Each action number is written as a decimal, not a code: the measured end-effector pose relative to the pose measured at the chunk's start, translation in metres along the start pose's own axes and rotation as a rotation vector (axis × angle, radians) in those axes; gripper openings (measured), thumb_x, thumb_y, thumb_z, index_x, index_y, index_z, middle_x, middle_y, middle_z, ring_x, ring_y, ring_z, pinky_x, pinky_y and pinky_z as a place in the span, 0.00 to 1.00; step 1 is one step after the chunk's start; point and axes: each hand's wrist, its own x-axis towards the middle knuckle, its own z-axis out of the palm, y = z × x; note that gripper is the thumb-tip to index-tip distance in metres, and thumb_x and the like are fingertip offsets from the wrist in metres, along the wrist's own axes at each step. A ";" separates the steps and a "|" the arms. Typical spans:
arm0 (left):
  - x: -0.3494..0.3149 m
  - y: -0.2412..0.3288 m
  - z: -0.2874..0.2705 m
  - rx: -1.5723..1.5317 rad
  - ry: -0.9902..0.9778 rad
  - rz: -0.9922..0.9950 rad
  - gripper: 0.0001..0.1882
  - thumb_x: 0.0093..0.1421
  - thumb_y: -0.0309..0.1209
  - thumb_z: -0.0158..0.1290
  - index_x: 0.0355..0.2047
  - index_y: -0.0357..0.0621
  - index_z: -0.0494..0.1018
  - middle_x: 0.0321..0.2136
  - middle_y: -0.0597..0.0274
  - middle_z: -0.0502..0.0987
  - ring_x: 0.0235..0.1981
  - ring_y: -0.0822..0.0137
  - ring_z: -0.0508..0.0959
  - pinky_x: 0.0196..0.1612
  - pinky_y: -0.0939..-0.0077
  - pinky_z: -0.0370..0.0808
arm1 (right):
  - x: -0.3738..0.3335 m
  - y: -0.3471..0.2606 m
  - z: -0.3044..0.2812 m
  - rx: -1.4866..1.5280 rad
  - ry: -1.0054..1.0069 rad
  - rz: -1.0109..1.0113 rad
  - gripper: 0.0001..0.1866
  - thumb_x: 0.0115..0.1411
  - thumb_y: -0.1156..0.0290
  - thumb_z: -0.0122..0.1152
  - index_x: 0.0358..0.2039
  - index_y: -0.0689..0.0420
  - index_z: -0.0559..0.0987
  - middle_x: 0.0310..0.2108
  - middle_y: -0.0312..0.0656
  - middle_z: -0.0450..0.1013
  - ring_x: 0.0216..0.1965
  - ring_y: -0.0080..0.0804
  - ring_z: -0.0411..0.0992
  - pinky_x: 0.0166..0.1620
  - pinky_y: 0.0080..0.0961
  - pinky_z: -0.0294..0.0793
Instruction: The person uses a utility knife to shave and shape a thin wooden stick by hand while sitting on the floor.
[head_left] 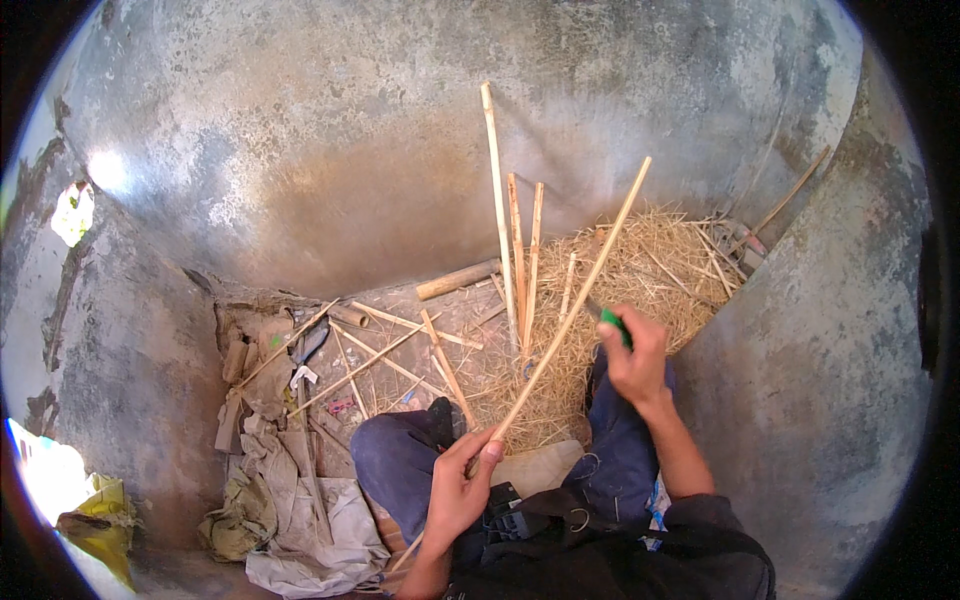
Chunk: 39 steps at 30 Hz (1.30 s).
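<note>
A long, pale, peeled stick [570, 318] slants across my lap, its far end up to the right. My left hand [462, 488] is closed round its lower part, and the lower end runs down past my wrist. In my right hand [638, 358] is a knife with a green handle [614, 328]. Its short blade is hard to make out, but it lies beside the middle of the stick; whether it touches cannot be told. Just beyond, several upright sticks [497, 200] lean on the wall.
Straw-like shavings [650, 262] pile up at the right. Loose sticks [375, 365] and a thick bamboo piece [458, 280] lie on the floor. Crumpled sacking [310, 535] is at the lower left. Rough concrete walls [300, 150] close in around me.
</note>
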 end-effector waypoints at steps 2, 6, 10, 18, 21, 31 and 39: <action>0.005 -0.003 -0.001 -0.049 -0.022 -0.016 0.15 0.71 0.29 0.63 0.52 0.30 0.80 0.34 0.59 0.80 0.33 0.77 0.76 0.35 0.81 0.73 | -0.014 -0.015 0.011 0.059 0.000 -0.062 0.15 0.70 0.60 0.66 0.37 0.62 0.82 0.27 0.48 0.77 0.26 0.44 0.79 0.31 0.37 0.75; 0.012 0.002 0.003 -0.171 0.028 -0.109 0.16 0.69 0.28 0.65 0.52 0.28 0.80 0.35 0.62 0.81 0.34 0.79 0.76 0.36 0.84 0.73 | -0.031 -0.034 0.016 0.124 -0.142 -0.093 0.14 0.67 0.62 0.70 0.38 0.62 0.82 0.29 0.48 0.79 0.26 0.45 0.80 0.30 0.34 0.77; 0.018 0.008 0.010 -0.201 0.056 -0.069 0.18 0.66 0.27 0.69 0.51 0.27 0.80 0.37 0.59 0.83 0.36 0.79 0.78 0.37 0.83 0.75 | -0.042 -0.041 0.020 0.153 -0.194 -0.203 0.14 0.65 0.60 0.73 0.38 0.59 0.83 0.30 0.45 0.80 0.27 0.44 0.82 0.29 0.35 0.78; 0.018 -0.004 0.015 -0.067 0.060 0.019 0.18 0.65 0.25 0.69 0.51 0.26 0.79 0.39 0.57 0.85 0.40 0.77 0.81 0.42 0.81 0.79 | -0.041 -0.056 0.021 0.151 -0.296 -0.291 0.16 0.64 0.55 0.73 0.38 0.56 0.85 0.29 0.42 0.80 0.26 0.43 0.82 0.28 0.35 0.78; 0.019 0.000 0.015 -0.043 0.083 -0.015 0.19 0.63 0.28 0.72 0.48 0.25 0.81 0.35 0.56 0.85 0.37 0.77 0.80 0.39 0.80 0.78 | -0.041 -0.056 0.020 0.141 -0.285 -0.295 0.16 0.64 0.55 0.73 0.38 0.56 0.85 0.28 0.41 0.79 0.26 0.43 0.82 0.27 0.35 0.78; 0.013 -0.001 0.015 -0.073 0.058 -0.047 0.18 0.69 0.25 0.66 0.54 0.24 0.79 0.40 0.61 0.85 0.39 0.78 0.81 0.41 0.83 0.78 | -0.015 -0.039 0.010 0.027 -0.109 -0.200 0.15 0.66 0.59 0.71 0.37 0.59 0.86 0.30 0.45 0.83 0.27 0.43 0.83 0.29 0.36 0.80; -0.004 0.001 0.009 0.081 -0.008 -0.127 0.15 0.68 0.24 0.66 0.50 0.26 0.79 0.40 0.60 0.86 0.41 0.77 0.82 0.44 0.82 0.79 | 0.007 -0.003 -0.015 0.000 0.006 -0.054 0.13 0.67 0.63 0.69 0.40 0.61 0.84 0.31 0.50 0.81 0.27 0.49 0.81 0.31 0.38 0.77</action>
